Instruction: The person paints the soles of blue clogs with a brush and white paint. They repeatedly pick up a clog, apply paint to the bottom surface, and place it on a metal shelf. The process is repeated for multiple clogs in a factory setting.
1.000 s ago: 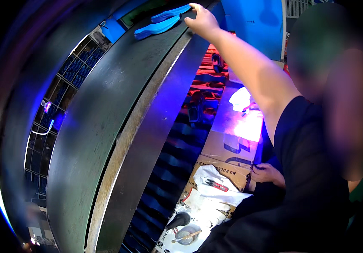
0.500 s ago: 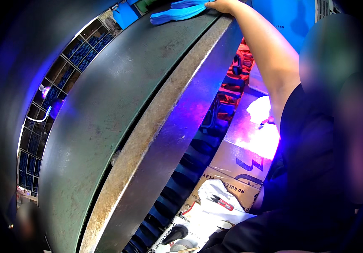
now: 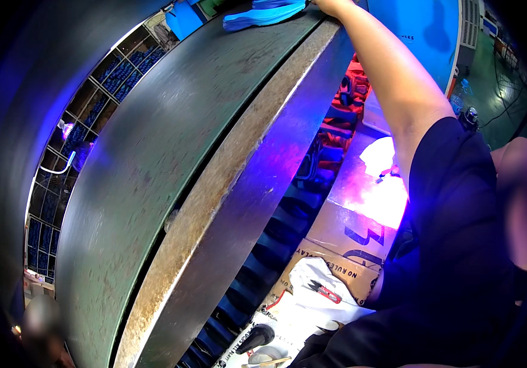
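My right arm reaches up the picture from a dark short sleeve. At the top edge, my right hand (image 3: 335, 6) is at the near end of bright blue, sole-shaped pieces (image 3: 263, 19). Its fingers are mostly cut off by the frame, so whether they grip the pieces does not show. The pieces lie stacked on a wide dark green belt (image 3: 153, 147), at its far end. My left hand is out of view. By my lap, red-handled thread snips (image 3: 326, 292) rest on a white cloth (image 3: 307, 274) over a cardboard box (image 3: 361, 230).
A worn metal rail (image 3: 214, 190) borders the belt, with dark blue shoe parts (image 3: 263, 245) below it. A black conical object (image 3: 255, 337) and a brush (image 3: 269, 363) lie near the lower edge. Wire racks (image 3: 49, 202) stand beyond the belt. A bottle (image 3: 458, 101) stands at right.
The view has shifted slightly, revealing more floor and a bottle at right. My right hand and the blue pieces sit a little farther right and higher, with the fingers more cut off.
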`<act>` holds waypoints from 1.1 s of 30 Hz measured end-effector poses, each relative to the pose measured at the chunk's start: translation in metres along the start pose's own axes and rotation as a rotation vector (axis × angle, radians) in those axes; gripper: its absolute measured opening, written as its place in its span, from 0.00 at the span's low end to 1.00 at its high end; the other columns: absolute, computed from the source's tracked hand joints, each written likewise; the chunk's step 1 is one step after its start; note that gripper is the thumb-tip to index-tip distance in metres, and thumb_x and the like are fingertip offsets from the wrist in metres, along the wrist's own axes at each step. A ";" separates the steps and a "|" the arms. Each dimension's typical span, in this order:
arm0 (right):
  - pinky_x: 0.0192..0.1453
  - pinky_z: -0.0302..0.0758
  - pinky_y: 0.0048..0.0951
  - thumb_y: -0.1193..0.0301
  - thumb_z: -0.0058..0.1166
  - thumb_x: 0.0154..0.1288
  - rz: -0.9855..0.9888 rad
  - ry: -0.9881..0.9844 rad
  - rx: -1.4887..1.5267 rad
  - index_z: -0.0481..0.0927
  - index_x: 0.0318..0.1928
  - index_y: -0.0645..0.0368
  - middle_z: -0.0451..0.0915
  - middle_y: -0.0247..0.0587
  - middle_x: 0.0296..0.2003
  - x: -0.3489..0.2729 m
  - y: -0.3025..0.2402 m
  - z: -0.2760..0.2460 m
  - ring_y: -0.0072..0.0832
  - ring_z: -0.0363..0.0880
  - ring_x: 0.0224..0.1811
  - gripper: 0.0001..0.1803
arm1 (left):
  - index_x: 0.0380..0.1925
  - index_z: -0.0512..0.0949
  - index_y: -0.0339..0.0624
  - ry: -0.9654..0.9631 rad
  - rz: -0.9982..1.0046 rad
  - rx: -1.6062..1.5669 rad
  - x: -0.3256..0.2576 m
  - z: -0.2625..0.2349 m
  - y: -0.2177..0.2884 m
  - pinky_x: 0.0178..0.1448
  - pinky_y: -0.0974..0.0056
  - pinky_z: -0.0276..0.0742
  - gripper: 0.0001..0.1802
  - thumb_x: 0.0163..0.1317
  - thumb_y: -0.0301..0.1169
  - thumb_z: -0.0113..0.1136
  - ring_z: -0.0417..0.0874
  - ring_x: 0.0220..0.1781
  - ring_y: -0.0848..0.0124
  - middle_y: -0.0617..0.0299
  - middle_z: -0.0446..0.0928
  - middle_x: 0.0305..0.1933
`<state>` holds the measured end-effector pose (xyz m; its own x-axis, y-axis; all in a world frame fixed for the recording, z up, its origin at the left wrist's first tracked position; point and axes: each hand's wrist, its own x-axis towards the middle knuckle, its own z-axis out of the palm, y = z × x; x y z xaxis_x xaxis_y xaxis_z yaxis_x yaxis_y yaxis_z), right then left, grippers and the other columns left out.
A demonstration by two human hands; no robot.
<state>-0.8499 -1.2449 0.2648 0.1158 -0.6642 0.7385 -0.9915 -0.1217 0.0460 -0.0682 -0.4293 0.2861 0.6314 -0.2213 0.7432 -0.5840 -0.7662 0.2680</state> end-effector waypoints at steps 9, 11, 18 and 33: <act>0.52 0.72 0.49 0.60 0.39 0.66 0.787 0.263 0.438 0.78 0.38 0.60 0.79 0.59 0.42 -0.062 -0.074 -0.079 0.53 0.77 0.48 0.18 | 0.44 0.75 0.33 0.021 -0.001 -0.013 0.000 -0.001 -0.016 0.40 0.59 0.76 0.20 0.62 0.40 0.58 0.79 0.34 0.59 0.48 0.79 0.34; 0.50 0.72 0.43 0.60 0.56 0.57 0.554 0.386 0.334 0.79 0.40 0.57 0.80 0.48 0.43 -0.084 -0.062 -0.085 0.45 0.77 0.48 0.16 | 0.44 0.76 0.32 0.050 0.122 0.138 -0.001 0.004 0.010 0.41 0.58 0.76 0.21 0.61 0.40 0.60 0.80 0.35 0.57 0.46 0.79 0.34; 0.42 0.66 0.35 0.71 0.44 0.68 0.308 0.559 1.190 0.71 0.28 0.61 0.72 0.41 0.25 -0.260 -0.241 -0.180 0.35 0.71 0.34 0.11 | 0.42 0.80 0.33 -0.039 0.169 0.123 -0.010 -0.014 0.024 0.55 0.58 0.74 0.27 0.61 0.50 0.58 0.80 0.47 0.52 0.44 0.79 0.44; 0.32 0.69 0.22 0.70 0.42 0.73 0.477 -0.493 1.815 0.75 0.40 0.64 0.75 0.32 0.25 -0.557 -0.356 -0.328 0.19 0.70 0.24 0.11 | 0.52 0.75 0.35 -0.172 0.127 -0.195 -0.006 -0.009 0.005 0.60 0.58 0.69 0.25 0.62 0.43 0.54 0.77 0.56 0.53 0.45 0.77 0.53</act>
<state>-0.5807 -0.5897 0.0580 0.2221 -0.9453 0.2387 0.2537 -0.1804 -0.9503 -0.0796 -0.4262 0.2881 0.6140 -0.4199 0.6683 -0.7408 -0.5987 0.3044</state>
